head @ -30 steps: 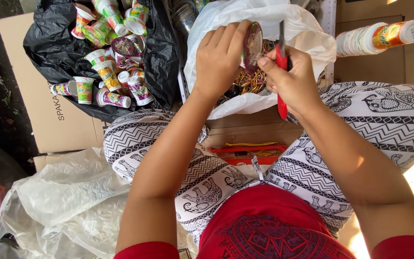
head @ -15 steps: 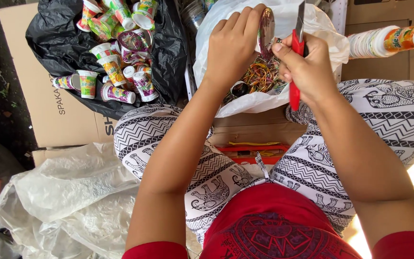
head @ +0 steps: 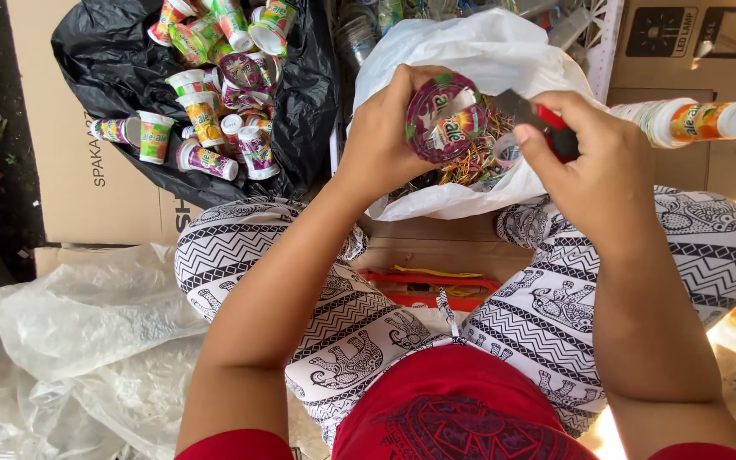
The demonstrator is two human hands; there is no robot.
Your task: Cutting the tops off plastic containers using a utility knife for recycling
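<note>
My left hand point(head: 382, 136) grips a small plastic cup point(head: 443, 119) with a purple and green printed label, held on its side over an open white plastic bag point(head: 470, 51). My right hand point(head: 594, 166) holds a red-handled utility knife point(head: 537, 117), its grey blade pointing at the cup's side. Inside the bag, under the cup, lie thin yellow and orange label strips point(head: 470, 166). Both hands hover above my knees, which are in black-and-white patterned trousers.
A black plastic bag point(head: 121, 77) at the upper left holds several similar printed cups point(head: 206, 111). Flattened cardboard point(head: 87, 196) lies beneath it. Clear crumpled plastic sheeting point(head: 61, 341) lies at lower left. A white bottle point(head: 692, 121) lies at the right. A red tray point(head: 428, 285) sits between my legs.
The cup has turned in my left hand so its printed side faces up, and both hands have come lower and nearer. The knife blade has swung from upright to pointing at the cup.
</note>
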